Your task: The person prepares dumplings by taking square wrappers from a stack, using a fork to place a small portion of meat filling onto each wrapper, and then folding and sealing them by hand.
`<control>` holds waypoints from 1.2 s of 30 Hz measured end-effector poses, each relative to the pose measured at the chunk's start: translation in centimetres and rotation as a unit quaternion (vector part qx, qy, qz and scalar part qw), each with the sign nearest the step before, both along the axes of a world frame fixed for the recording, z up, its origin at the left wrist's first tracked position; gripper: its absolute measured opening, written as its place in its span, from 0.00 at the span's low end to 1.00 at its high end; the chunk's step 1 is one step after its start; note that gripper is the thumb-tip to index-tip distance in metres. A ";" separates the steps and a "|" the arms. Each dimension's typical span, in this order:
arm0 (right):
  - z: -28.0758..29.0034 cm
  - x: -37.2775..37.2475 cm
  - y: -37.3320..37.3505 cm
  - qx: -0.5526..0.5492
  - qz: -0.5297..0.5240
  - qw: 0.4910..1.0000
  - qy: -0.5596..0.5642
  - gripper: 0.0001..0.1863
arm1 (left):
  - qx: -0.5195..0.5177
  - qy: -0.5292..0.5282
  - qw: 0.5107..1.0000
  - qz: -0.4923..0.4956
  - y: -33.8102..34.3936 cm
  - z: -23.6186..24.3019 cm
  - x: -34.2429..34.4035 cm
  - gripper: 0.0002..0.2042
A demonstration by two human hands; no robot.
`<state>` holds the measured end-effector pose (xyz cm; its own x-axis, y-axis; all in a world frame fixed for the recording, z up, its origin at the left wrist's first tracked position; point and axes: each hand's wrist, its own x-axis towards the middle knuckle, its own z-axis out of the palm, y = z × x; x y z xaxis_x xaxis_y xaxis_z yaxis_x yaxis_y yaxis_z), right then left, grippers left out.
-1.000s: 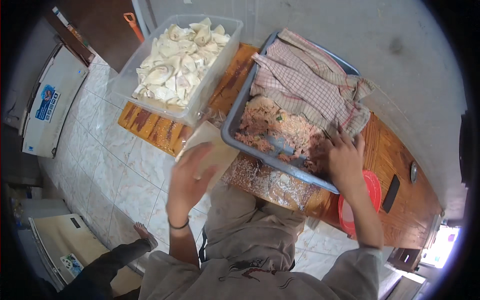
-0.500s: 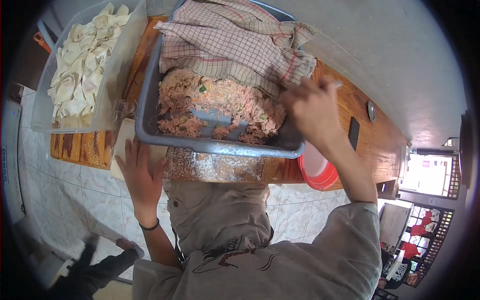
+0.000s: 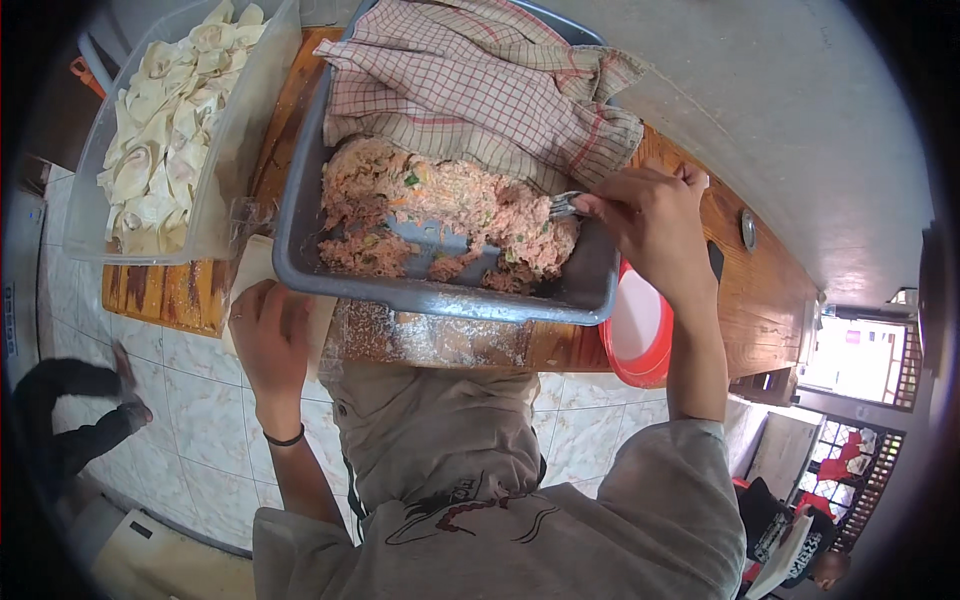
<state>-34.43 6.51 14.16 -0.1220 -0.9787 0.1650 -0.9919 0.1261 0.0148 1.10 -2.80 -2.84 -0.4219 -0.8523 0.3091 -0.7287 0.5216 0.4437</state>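
My right hand (image 3: 655,225) grips a fork (image 3: 565,204), its tines touching the right end of the pink minced filling (image 3: 440,185). The filling, flecked with green and orange, lies in a grey-blue tub (image 3: 440,300). A checked cloth (image 3: 470,90) covers the tub's far part. My left hand (image 3: 272,335), partly blurred, rests over a stack of pale dough wrappers (image 3: 255,262) by the tub's near left corner. Its fingers are curled in, and whatever they may hold is hidden.
A clear plastic box (image 3: 225,190) of folded dumplings (image 3: 165,150) stands left. Right of the tub sits a red-rimmed round container (image 3: 640,325) at the edge of the wooden table (image 3: 755,290). Flour dusts the near edge. Another person's legs (image 3: 85,400) show at lower left.
My right hand has drawn slightly right and up, bringing the fork into clear sight at the filling. My left fingers, spread before, have curled in. The other person's legs have shifted left.
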 end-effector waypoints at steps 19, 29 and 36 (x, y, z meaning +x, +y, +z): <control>-2.3 0.7 -2.5 0.142 0.138 0.960 -0.200 0.08 | 0.344 0.510 0.781 0.109 1.3 3.2 5.3 0.15; 0.9 4.2 3.7 0.017 0.032 0.860 -0.509 0.08 | 0.442 0.866 0.166 -0.167 5.8 3.2 1.6 0.25; -1.6 10.1 3.0 -0.070 0.029 0.771 -0.633 0.23 | 0.492 0.825 0.230 -0.158 7.6 6.2 -7.5 0.30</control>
<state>-24.33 9.56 12.58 -0.2284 -0.9721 0.0538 -0.2051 -0.0060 -0.9787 -6.45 4.77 3.38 -0.5114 -0.8594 -0.0051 0.8594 -0.5113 -0.0035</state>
